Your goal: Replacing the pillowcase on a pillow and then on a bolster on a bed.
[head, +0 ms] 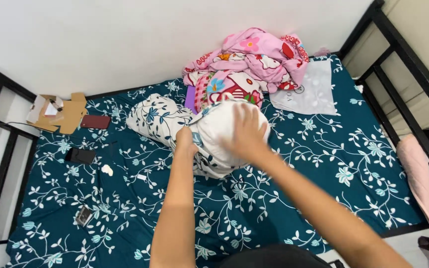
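A white pillow (214,134) sticks out of a white pillowcase with a dark leaf print (157,119), lying in the middle of the bed. My left hand (185,141) grips the edge of the pillowcase at the pillow's near left side. My right hand (247,131) lies flat with spread fingers on the bare end of the pillow and looks blurred. Both arms reach forward from the bottom of the view.
The bed has a teal floral sheet (284,198) and a black metal frame (398,54). A pink cartoon-print blanket (254,59) and a white plastic bag (311,89) lie at the back. At left are a cardboard box (55,113), a red phone (95,121), a black phone (80,156) and small items.
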